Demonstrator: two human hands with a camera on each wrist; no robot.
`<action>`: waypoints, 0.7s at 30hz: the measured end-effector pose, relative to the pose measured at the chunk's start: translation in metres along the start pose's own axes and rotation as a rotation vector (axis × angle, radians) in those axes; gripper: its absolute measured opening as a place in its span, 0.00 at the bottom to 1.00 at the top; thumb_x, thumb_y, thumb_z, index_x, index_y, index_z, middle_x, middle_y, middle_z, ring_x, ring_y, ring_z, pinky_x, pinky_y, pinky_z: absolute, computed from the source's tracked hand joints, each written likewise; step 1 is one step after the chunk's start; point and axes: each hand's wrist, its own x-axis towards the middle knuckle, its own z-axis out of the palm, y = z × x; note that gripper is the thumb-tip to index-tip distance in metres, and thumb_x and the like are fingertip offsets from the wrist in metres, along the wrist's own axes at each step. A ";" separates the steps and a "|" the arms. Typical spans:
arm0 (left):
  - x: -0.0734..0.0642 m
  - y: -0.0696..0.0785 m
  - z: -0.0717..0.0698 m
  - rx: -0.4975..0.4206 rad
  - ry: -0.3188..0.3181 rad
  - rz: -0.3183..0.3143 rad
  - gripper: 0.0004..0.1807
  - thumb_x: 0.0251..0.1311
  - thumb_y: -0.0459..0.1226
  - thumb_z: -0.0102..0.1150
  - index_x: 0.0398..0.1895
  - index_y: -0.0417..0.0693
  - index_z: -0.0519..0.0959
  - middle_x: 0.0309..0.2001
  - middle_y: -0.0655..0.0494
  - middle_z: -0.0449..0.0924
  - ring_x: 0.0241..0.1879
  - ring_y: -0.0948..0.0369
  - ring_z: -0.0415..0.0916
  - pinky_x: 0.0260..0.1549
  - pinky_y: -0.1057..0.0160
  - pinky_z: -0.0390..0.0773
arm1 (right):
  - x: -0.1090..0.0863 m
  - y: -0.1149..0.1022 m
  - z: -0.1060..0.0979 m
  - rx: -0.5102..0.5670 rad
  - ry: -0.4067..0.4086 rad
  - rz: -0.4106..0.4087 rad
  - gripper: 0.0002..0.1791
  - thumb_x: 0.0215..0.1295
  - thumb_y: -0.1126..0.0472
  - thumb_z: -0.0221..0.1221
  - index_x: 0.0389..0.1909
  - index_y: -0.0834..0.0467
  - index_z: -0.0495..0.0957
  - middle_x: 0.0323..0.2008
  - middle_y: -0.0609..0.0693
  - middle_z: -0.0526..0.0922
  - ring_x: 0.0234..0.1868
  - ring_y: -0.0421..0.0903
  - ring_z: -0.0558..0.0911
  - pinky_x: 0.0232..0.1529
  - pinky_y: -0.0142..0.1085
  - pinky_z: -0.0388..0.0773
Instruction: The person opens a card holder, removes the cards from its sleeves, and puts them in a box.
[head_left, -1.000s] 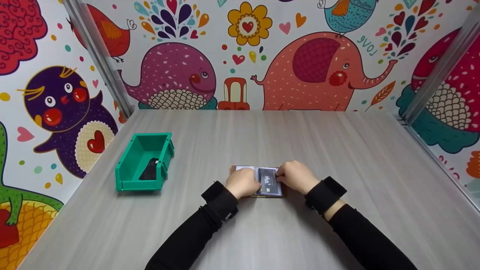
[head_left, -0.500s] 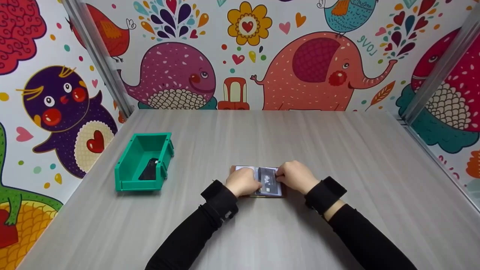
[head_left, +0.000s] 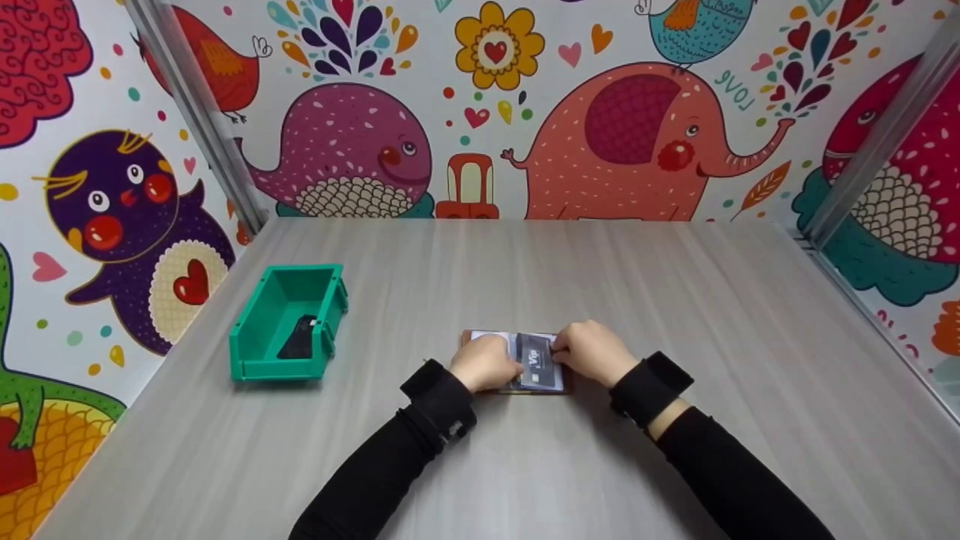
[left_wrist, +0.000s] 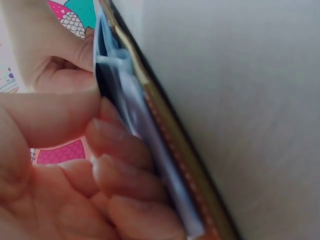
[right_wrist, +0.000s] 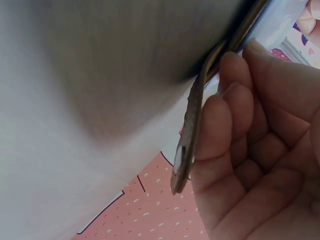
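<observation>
An open card holder [head_left: 567,384] with a brown stitched cover and clear plastic sleeves lies on the table. A dark grey card [head_left: 535,360] marked "Vip" lies over its right half; whether it is fully inside a sleeve I cannot tell. My left hand [head_left: 486,364] covers the left half, thumb at the card's left edge. In the left wrist view its fingers [left_wrist: 127,175] curl against the sleeves. My right hand [head_left: 594,351] pinches the holder's right side near the card's edge. Beside its fingers, the right wrist view shows a brown strip of the cover [right_wrist: 189,130] sticking out.
A green plastic bin [head_left: 247,370] stands on the left of the table, with a black object [head_left: 298,339] inside whose kind is unclear. Patterned walls [head_left: 480,112] enclose the grey wood-look table [head_left: 675,285] at the back and both sides.
Hardly anything differs. Both hands keep their places on the card holder; the card's visible position shifts at most very slightly.
</observation>
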 end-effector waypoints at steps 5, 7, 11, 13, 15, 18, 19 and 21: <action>0.000 0.000 0.000 -0.005 -0.012 -0.014 0.16 0.57 0.43 0.65 0.16 0.51 0.72 0.31 0.52 0.81 0.30 0.55 0.75 0.55 0.51 0.69 | 0.000 -0.001 -0.001 -0.008 -0.003 0.001 0.02 0.53 0.68 0.71 0.28 0.59 0.88 0.30 0.51 0.87 0.30 0.50 0.84 0.34 0.45 0.80; 0.000 -0.001 0.000 -0.009 -0.016 -0.019 0.18 0.58 0.43 0.64 0.15 0.51 0.70 0.29 0.53 0.79 0.28 0.57 0.72 0.45 0.54 0.74 | 0.000 -0.001 -0.001 -0.011 -0.005 0.001 0.02 0.53 0.67 0.71 0.28 0.59 0.88 0.30 0.51 0.87 0.31 0.50 0.84 0.34 0.45 0.80; 0.000 -0.001 0.000 -0.013 -0.016 -0.018 0.19 0.58 0.42 0.64 0.13 0.52 0.68 0.28 0.54 0.77 0.27 0.58 0.70 0.39 0.55 0.75 | 0.001 -0.002 -0.001 -0.013 -0.011 0.010 0.02 0.53 0.68 0.70 0.29 0.59 0.88 0.31 0.51 0.87 0.32 0.50 0.85 0.35 0.46 0.80; 0.000 -0.001 0.000 -0.015 -0.013 -0.019 0.18 0.58 0.43 0.64 0.15 0.51 0.70 0.30 0.53 0.79 0.28 0.57 0.71 0.42 0.53 0.75 | 0.001 -0.002 -0.001 -0.010 -0.015 0.017 0.02 0.54 0.68 0.70 0.29 0.60 0.88 0.32 0.52 0.88 0.33 0.51 0.85 0.36 0.46 0.80; 0.000 -0.001 0.000 -0.012 -0.010 -0.022 0.17 0.58 0.43 0.65 0.16 0.50 0.72 0.31 0.52 0.80 0.29 0.57 0.72 0.46 0.53 0.74 | 0.001 -0.002 -0.001 -0.009 -0.015 0.022 0.02 0.54 0.67 0.70 0.30 0.60 0.88 0.33 0.52 0.88 0.34 0.51 0.85 0.36 0.46 0.80; 0.000 -0.001 0.000 -0.010 -0.012 -0.028 0.16 0.58 0.43 0.65 0.17 0.49 0.73 0.32 0.51 0.81 0.30 0.57 0.72 0.47 0.52 0.74 | 0.001 -0.002 -0.001 -0.009 -0.013 0.024 0.02 0.54 0.67 0.71 0.30 0.60 0.88 0.33 0.52 0.88 0.34 0.51 0.85 0.36 0.46 0.80; 0.000 -0.001 0.000 -0.009 -0.013 -0.028 0.17 0.58 0.44 0.65 0.16 0.49 0.73 0.33 0.51 0.81 0.30 0.57 0.72 0.47 0.52 0.74 | 0.001 -0.002 -0.001 -0.009 -0.012 0.023 0.02 0.54 0.67 0.71 0.29 0.59 0.88 0.33 0.52 0.88 0.33 0.51 0.85 0.36 0.46 0.80; -0.001 -0.002 -0.001 -0.008 -0.013 -0.027 0.18 0.58 0.44 0.65 0.15 0.50 0.72 0.32 0.51 0.81 0.30 0.56 0.73 0.48 0.52 0.74 | 0.001 -0.002 -0.001 -0.010 -0.010 0.021 0.02 0.53 0.67 0.71 0.29 0.59 0.88 0.33 0.52 0.88 0.33 0.51 0.85 0.36 0.46 0.80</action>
